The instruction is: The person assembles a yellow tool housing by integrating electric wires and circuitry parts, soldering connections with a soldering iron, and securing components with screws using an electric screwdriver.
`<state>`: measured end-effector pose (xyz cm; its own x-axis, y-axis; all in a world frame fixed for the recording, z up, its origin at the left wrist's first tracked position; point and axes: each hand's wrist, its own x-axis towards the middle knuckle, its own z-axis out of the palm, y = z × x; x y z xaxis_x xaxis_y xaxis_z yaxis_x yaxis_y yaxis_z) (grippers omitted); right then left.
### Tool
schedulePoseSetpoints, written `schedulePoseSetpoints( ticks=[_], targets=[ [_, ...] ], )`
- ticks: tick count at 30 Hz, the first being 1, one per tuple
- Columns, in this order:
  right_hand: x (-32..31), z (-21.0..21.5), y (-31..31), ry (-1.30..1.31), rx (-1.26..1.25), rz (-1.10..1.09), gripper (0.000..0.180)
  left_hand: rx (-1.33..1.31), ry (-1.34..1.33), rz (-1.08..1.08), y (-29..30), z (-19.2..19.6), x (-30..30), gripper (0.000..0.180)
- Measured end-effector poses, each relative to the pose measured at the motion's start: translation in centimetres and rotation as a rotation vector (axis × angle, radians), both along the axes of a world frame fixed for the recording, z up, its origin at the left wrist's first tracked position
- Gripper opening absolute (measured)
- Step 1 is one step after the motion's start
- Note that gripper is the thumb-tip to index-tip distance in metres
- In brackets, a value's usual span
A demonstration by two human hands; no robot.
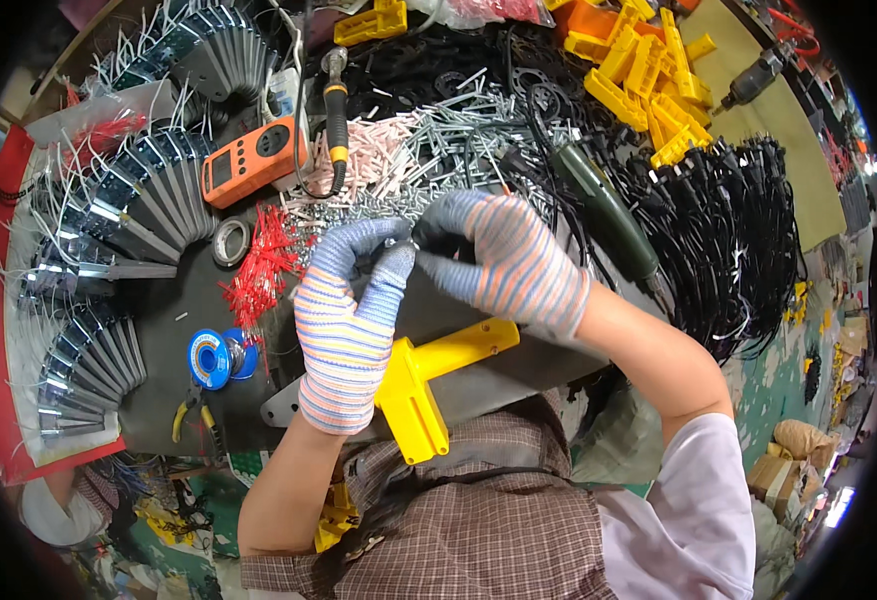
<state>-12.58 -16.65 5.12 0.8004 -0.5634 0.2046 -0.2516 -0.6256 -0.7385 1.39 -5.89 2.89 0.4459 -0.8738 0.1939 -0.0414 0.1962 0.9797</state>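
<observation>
The yellow plastic part (pixel 413 412) lies at the near side of the desk (pixel 173 290), just in front of the person's lap. Its thick block runs toward the body, while its longer bar slants away to the right and slightly forward. From the pinched fingertips, the part lies on the body side; the left hand (pixel 343 325) is nearer, its lower palm overlapping the block's left edge in this view (whether they touch, I cannot tell).

The right hand (pixel 528 260) is farther forward, beyond the bar and apart from it. Both grips are narrow, thumbs and fingers drawn in, the two sets of tips meeting or nearly so; whether anything small sits between them is hidden.

Just beyond the fingertips spread loose metal screws (pixel 363 210), with pale pink sleeves (pixel 366 150) behind. Left of the left hand are red wires (pixel 263 262), a tape roll (pixel 230 242) and a blue spool (pixel 210 360); black cords (pixel 733 240) lie well off to the right.
</observation>
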Motion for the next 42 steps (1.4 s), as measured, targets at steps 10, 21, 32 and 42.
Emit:
schedulePoseSetpoints(
  ticks=[10,21,32,42],
  targets=[
    [-5.4,-5.1,13.0,-0.360,0.509,-0.462,0.020,0.407,0.075,-0.337,1.8,0.2,2.4,0.019],
    [-3.6,-7.7,15.6,-0.550,0.653,-0.486,0.018,0.247,-0.898,-0.728,-0.2,2.3,1.8,0.021],
    [-3.5,-7.4,15.6,-0.474,0.636,-0.652,0.011,0.053,-1.136,-0.694,0.5,-1.2,0.3,0.014],
    [-8.9,-3.0,10.3,-0.200,0.222,-0.096,0.027,-0.155,-1.297,-0.448,1.0,-1.2,0.4,0.020]
  ],
)
